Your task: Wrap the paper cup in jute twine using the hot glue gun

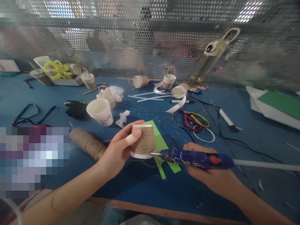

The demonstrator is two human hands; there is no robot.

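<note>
My left hand (122,147) grips a small paper cup (143,142) wound with brown twine, a white band bare along its lower edge. A bandage wraps the thumb. In my right hand (199,172) is a dark blue glue gun (187,157), a long glue stick poking out of its back. Its metal nozzle meets the cup near the lower edge of the twine. A strand of twine hangs below the cup, and a spool of twine (87,142) lies left of my left hand. Cut green paper (159,137) rests on the table behind the cup.
A white cup (100,112) stands beyond my left hand. Small twine-covered baskets (169,82) line the back, before a perforated metal screen (145,40). Red-and-yellow-handled pliers (194,122), cords and a tilted bottle (206,62) lie to the right. Yellow scissors (57,69) sit back left.
</note>
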